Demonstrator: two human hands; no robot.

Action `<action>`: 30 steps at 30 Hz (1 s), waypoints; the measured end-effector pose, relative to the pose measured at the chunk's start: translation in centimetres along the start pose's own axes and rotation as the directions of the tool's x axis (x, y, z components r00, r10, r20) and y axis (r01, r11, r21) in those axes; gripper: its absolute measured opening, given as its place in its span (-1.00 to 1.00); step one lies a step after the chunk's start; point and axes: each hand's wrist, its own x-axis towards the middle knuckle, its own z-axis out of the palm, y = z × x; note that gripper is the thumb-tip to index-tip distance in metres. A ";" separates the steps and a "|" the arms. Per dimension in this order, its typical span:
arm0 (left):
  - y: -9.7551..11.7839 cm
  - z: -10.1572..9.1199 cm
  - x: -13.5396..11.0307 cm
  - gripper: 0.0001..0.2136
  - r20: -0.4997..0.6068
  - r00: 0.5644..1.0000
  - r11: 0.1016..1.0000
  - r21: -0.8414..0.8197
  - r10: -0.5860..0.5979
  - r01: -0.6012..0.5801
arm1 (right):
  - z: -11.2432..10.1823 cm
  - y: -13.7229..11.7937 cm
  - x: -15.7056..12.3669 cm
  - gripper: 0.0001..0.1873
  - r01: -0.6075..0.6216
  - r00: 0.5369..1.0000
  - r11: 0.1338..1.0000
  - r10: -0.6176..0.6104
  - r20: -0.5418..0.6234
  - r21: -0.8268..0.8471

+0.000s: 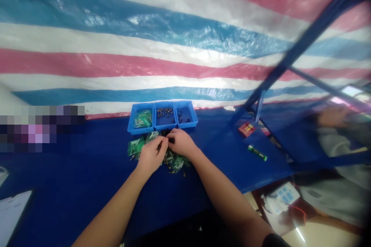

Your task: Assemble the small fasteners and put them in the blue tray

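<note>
My left hand and my right hand meet over a heap of small green circuit boards on the blue table. Both hands are closed in a pinch, fingertips touching each other around a small dark part that I cannot name. More green boards lie just left of my left hand. Directly behind the hands stands a blue three-compartment tray: green boards in its left bin, small dark and brass parts in the middle, dark parts in the right.
A red box and a green stick-like object lie on the table to the right. A blue metal frame slants up at the right. Another person's hand is at the far right. A striped tarp hangs behind.
</note>
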 end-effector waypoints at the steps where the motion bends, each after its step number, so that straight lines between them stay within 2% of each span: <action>1: 0.0 0.0 0.0 -0.75 -0.003 1.000 1.000 0.002 0.000 0.000 | 0.0 0.0 0.0 -0.82 0.001 1.000 1.000 -0.001 -0.001 -0.002; 7: 0.0 -0.1 -0.1 -0.75 -0.019 1.000 1.000 0.019 0.002 -0.001 | 0.0 -0.8 -0.1 -0.85 -0.004 0.999 0.997 0.007 -0.043 0.078; 11: 0.0 -0.1 0.0 -0.77 -0.076 0.997 1.000 0.016 -0.018 0.019 | -0.5 -1.1 0.0 -0.90 -0.009 0.994 0.975 0.033 -0.107 0.221; 15: -0.3 -0.1 0.3 -0.78 -0.146 0.984 0.995 0.006 -0.098 0.100 | -0.7 -1.2 0.0 -0.90 -0.023 0.989 0.922 0.079 -0.129 0.386; 19: -0.4 -0.2 0.6 -0.71 -0.136 0.980 0.989 0.013 -0.145 0.148 | -0.3 -0.7 0.3 -0.83 -0.083 0.991 0.779 0.132 -0.033 0.622; 25: -0.3 -0.2 0.6 -0.74 -0.104 0.991 0.996 -0.022 -0.090 0.088 | 0.2 0.0 0.8 -0.74 -0.132 0.985 0.505 0.165 0.054 0.853; 27: -0.3 -0.2 0.6 -0.76 -0.097 0.992 0.996 -0.021 -0.084 0.083 | 0.1 -0.1 0.8 -0.73 -0.156 0.979 0.456 0.190 0.075 0.876; 30: -0.4 -0.1 0.5 -0.77 -0.097 0.992 0.997 -0.006 -0.078 0.078 | 0.1 -0.3 0.8 -0.72 -0.120 0.978 0.464 0.207 0.024 0.878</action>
